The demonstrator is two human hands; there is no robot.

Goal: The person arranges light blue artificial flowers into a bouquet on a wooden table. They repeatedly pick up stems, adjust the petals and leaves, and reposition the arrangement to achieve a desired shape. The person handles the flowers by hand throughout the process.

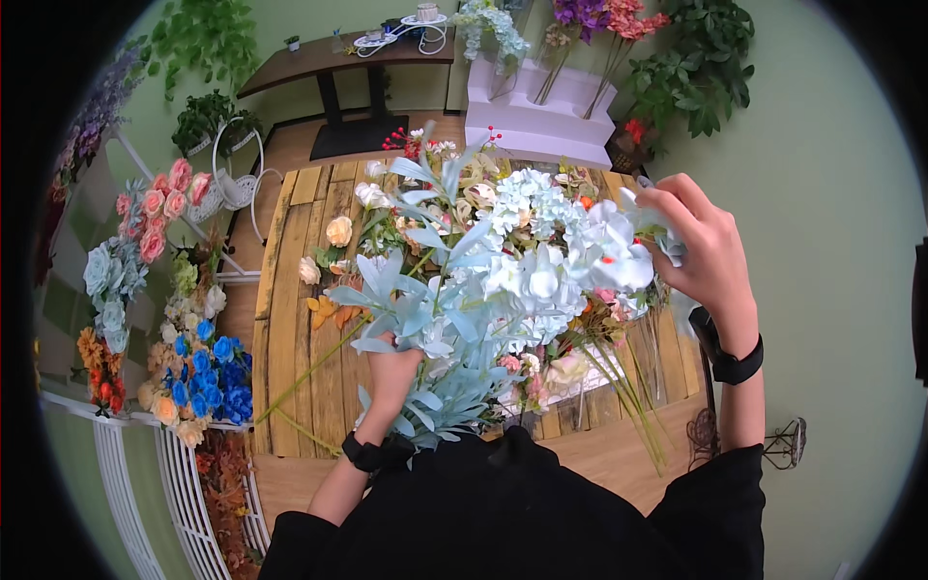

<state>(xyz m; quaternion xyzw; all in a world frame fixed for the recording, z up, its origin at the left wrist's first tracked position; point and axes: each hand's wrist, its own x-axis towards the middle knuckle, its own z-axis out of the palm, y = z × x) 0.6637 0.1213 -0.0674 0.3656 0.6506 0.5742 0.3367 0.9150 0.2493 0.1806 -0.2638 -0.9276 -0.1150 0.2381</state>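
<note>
A large bunch of pale blue and white artificial flowers (435,319) spreads over the middle of the wooden table (293,254). My left hand (391,373) is closed around its stems, its fingers partly hidden under the petals and leaves. At the bunch's right end my right hand (692,239) has its fingers bent around pale blue petals beside a white orchid-like bloom (616,250). Pale hydrangea-like heads (529,203) lie between the hands. Long green stems (312,373) stick out to the lower left of my left hand.
Loose artificial flowers, such as a peach rose (338,231), lie on the table, and green stems (631,406) overhang its near edge. White racks with flowers (210,391) stand left. Behind are a dark table (312,65) and a white stepped stand (536,119).
</note>
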